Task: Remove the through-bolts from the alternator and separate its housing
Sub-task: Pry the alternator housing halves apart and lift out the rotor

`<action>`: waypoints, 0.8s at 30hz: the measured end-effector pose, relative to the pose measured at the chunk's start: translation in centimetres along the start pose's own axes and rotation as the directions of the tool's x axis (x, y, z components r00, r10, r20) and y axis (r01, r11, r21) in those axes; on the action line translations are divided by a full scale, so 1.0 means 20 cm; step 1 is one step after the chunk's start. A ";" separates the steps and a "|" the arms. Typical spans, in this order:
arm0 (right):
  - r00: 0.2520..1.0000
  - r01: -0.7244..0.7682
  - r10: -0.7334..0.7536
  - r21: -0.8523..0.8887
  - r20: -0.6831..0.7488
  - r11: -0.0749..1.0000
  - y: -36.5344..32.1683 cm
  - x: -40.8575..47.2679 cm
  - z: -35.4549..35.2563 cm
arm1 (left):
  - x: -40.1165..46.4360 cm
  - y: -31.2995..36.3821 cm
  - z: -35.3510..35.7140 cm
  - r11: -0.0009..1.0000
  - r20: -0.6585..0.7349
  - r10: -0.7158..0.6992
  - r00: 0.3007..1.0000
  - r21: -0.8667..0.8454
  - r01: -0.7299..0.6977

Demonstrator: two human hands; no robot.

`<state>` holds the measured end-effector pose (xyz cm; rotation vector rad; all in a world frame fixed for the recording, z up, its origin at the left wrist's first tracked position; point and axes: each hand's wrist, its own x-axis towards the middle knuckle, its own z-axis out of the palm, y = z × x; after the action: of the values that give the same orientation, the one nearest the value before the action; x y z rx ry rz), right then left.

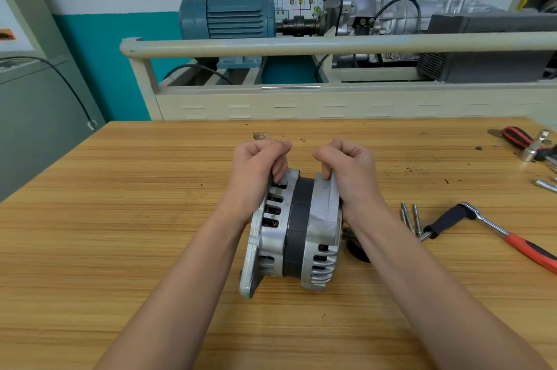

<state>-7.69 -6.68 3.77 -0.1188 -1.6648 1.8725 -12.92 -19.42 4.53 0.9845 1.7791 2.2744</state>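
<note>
The alternator (294, 232) lies on its side at the centre of the desk (120, 219). The left hand (259, 170) grips its left housing half, the right hand (349, 173) its right half. Loose bolts (411, 219) lie right of it.

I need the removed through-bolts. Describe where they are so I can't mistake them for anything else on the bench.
On the wooden bench, look right of the alternator that both hands grip. The through-bolts lie in a small cluster between the right hand and the ratchet wrench, by its black end. They are long, thin bare-metal rods, unlike the short sockets farther back.
</note>
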 end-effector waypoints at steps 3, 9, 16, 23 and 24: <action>1.000 0.012 -0.013 0.039 0.007 0.999 -0.01 -0.01 -0.01 | -0.01 0.00 0.02 1.000 -0.018 0.000 1.000 -0.007 0.000; 1.000 0.029 -0.028 0.081 -0.009 0.996 0.00 -0.03 -0.03 | -0.01 0.00 0.03 1.000 -0.015 -0.012 1.000 -0.012 0.012; 0.999 0.034 -0.030 0.096 -0.040 0.995 0.01 -0.02 -0.02 | 0.00 0.01 0.03 0.999 -0.029 -0.031 0.999 0.010 0.032; 0.999 -0.029 0.030 0.051 -0.028 0.998 0.00 0.00 0.01 | -0.01 0.01 -0.01 0.995 -0.047 -0.063 0.997 0.075 0.066; 0.999 -0.041 0.042 0.048 -0.034 0.998 0.00 0.01 0.01 | -0.01 0.02 -0.01 0.992 -0.056 -0.085 0.995 0.083 0.090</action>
<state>-7.91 -6.84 3.90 -0.1668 -1.6050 1.9281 -12.78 -19.71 4.78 0.8488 1.9156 2.2081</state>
